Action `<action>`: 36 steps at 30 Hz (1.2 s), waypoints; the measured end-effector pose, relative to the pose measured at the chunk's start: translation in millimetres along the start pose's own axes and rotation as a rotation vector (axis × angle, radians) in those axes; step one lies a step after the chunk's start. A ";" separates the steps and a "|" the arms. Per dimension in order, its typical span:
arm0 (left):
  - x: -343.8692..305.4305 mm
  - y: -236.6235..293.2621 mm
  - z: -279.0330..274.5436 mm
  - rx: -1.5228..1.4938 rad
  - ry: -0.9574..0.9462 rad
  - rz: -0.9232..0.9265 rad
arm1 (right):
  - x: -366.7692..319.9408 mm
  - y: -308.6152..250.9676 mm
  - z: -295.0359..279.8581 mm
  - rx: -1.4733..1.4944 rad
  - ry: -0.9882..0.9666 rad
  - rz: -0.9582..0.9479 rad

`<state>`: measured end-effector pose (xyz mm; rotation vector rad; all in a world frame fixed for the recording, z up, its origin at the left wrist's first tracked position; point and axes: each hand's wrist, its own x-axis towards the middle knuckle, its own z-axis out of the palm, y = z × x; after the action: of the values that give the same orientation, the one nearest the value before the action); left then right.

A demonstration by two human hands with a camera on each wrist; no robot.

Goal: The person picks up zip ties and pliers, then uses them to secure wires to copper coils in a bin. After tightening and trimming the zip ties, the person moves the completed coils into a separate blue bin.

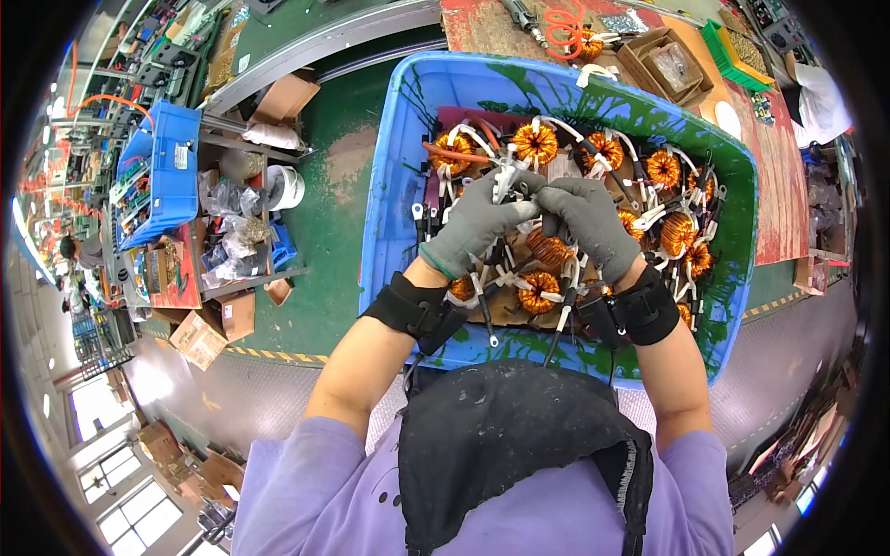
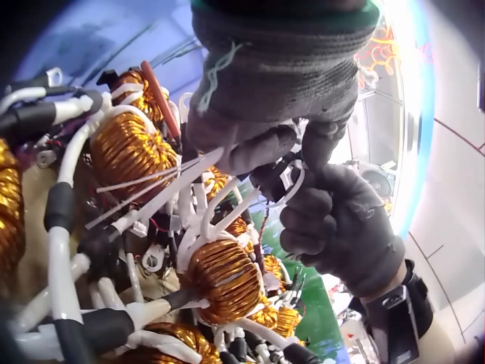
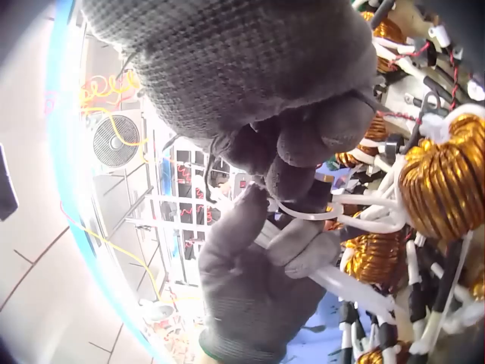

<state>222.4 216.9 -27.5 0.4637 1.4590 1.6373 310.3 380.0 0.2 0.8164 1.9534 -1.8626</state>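
Both hands wear grey gloves and meet over a blue bin [image 1: 394, 139]. In the head view, my left hand [image 1: 477, 227] grips a bundle of white cable ties [image 2: 178, 186], whose thin tails fan out in the left wrist view. Close against it, my right hand [image 1: 593, 222] pinches a curved white cable tie [image 3: 307, 217] that forms a loop between the fingertips. Below the hands lie copper-wound toroid coils [image 2: 223, 280] with white-sleeved leads and black sleeves. The gloved fingers hide the ends of the looped tie.
Several more coils [image 1: 536, 144] fill the green-stained bin. Behind it, a worn red table [image 1: 774, 176] holds a cardboard box [image 1: 640, 69] and a coiled orange hose [image 1: 564, 35]. To the left stand a blue parts bin [image 1: 171, 176] and a shelf with plastic bags [image 1: 232, 199].
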 end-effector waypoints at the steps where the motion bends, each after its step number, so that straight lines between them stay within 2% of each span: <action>1: -0.8 -2.7 -1.3 -0.001 0.001 -0.001 | 2.2 4.0 1.4 0.040 -0.010 -0.070; 3: -1.0 -3.5 -2.4 0.043 0.043 -0.005 | 4.0 10.0 4.3 0.079 -0.018 -0.142; 5: 3.4 -13.6 -2.7 -0.008 0.081 0.048 | 3.6 12.3 7.6 -0.010 0.151 -0.437; 7: 2.9 -18.9 -7.2 0.153 0.107 -0.073 | -8.9 -17.1 7.9 0.129 0.280 -0.458; 9: 0.6 -21.3 -11.6 0.218 0.162 -0.128 | -32.9 -71.6 -14.3 0.313 0.469 -0.576; 11: 1.6 -21.1 -12.4 0.252 0.168 -0.108 | -39.1 -103.8 -49.1 -0.035 0.463 -0.800; 12: 1.2 -14.4 -10.5 0.299 0.152 -0.101 | -19.0 -93.3 -54.2 -0.070 0.393 -0.905; 13: 0.0 -7.1 -10.1 0.375 0.128 -0.120 | -12.8 -84.1 -53.6 -0.407 0.408 -0.822; 15: 6.7 -25.6 -15.6 0.563 0.222 0.033 | -8.5 -69.0 -33.0 -0.747 0.287 -0.953; 17: 0.9 24.3 1.7 1.028 0.239 0.093 | -14.1 -71.8 -26.4 -1.008 0.224 -1.065; 18: 3.0 41.9 8.0 1.131 0.238 0.137 | -13.8 -74.3 -29.7 -1.047 0.203 -1.067; 19: 6.1 56.3 12.7 1.233 0.238 0.184 | -17.8 -77.7 -34.1 -1.045 0.205 -1.063; 22: 13.6 89.4 37.3 1.353 0.188 0.253 | -35.5 -85.1 -56.0 -1.424 0.426 -0.987; 25: 39.5 84.9 54.5 1.426 0.107 0.265 | -61.8 -67.0 -89.7 -1.371 0.625 -0.967; 27: 58.1 66.3 60.3 1.328 0.122 0.295 | -74.0 -28.9 -125.4 -1.216 0.738 -0.745; 28: 61.0 66.4 69.3 1.281 0.090 0.185 | -80.9 -5.5 -139.3 -1.048 0.739 -0.604; 29: 66.2 53.4 75.9 1.282 0.073 0.191 | -84.4 26.4 -149.7 -0.757 0.709 -0.502; 31: 79.7 8.7 85.2 1.243 -0.016 0.096 | -88.7 73.0 -156.3 -0.641 0.586 -0.191; 33: 88.3 -14.0 98.4 1.322 -0.137 -0.084 | -85.9 92.9 -143.1 -0.637 0.461 -0.102; 36: 89.2 -36.0 109.1 1.200 0.056 -0.284 | -75.5 100.4 -120.2 -0.521 0.394 -0.054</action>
<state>268.2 351.5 -58.1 0.7909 2.3214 0.4029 448.2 483.1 -23.6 1.0127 2.5579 -1.1744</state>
